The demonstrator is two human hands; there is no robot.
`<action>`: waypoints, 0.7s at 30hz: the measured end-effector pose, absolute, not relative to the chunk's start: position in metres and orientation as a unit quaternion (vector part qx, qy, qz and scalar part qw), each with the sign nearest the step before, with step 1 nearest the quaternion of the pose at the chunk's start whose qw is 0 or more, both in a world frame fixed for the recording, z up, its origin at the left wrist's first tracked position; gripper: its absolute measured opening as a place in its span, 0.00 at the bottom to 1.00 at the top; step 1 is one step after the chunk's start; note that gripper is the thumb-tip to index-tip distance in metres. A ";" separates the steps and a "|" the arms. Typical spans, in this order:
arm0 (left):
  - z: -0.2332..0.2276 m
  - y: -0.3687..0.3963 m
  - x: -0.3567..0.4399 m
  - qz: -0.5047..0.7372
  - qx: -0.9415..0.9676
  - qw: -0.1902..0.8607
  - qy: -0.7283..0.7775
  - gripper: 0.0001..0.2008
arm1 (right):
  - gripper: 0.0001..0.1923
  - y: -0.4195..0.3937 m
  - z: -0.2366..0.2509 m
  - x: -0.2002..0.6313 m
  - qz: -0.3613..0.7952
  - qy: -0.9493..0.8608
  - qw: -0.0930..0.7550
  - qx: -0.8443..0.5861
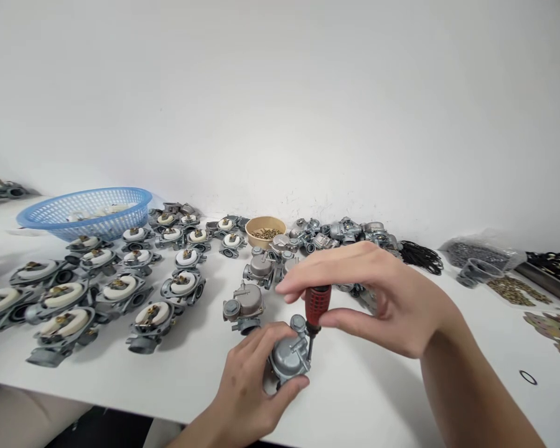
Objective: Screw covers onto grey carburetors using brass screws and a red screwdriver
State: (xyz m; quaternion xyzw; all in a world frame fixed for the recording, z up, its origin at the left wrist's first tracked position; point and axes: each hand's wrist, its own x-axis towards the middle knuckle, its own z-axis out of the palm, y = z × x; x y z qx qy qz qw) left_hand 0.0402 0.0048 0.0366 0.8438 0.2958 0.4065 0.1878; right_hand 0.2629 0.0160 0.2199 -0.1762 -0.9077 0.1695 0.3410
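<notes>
Grey cast metal fills my left hand (249,386): a small carburetor (287,358) sitting at the near edge of the white worktop (378,398), about six o'clock from me, with my fingers wrapped round its left side and thumb pressing its lower front. My right hand (382,298) pinches a red-handled screwdriver (316,308) between thumb and forefinger, fingers closed on the grip.

I judge the main risk to be the tip slipping: the screwdriver's shaft goes down just beside the bowl, and if my left-hand grip loosens, the carburetor could turn or skid toward the edge and drop off. A tilted driver could also chew the screw head, though I cannot see the tip seated.

Screwdriver's long axis stands nearly upright, handle up, tip down. The carburetor lies with its rounded bowl facing up and toward me, its round cap pointing toward twelve o'clock.

At ten o'clock sit rows of open carburetor bodies (121,289) with white floats, and a blue basket (86,211) beyond them. A tan bowl of brass screws (265,231) stands at twelve, with black rubber rings (420,256) at two o'clock.
</notes>
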 end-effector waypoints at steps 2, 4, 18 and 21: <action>0.037 0.005 0.040 0.407 0.844 0.185 0.296 0.23 | 0.12 0.015 0.220 0.261 0.195 -0.903 0.343 -0.170; 0.036 0.004 0.039 0.402 0.846 0.180 0.301 0.24 | 0.12 0.014 0.219 0.260 0.161 -0.902 0.360 -0.176; 0.036 0.005 0.039 0.392 0.845 0.217 0.292 0.24 | 0.14 0.013 0.222 0.263 0.149 -0.909 0.346 -0.177; 0.033 0.005 0.038 0.389 0.847 0.215 0.291 0.25 | 0.16 0.014 0.223 0.263 0.184 -0.913 0.323 -0.167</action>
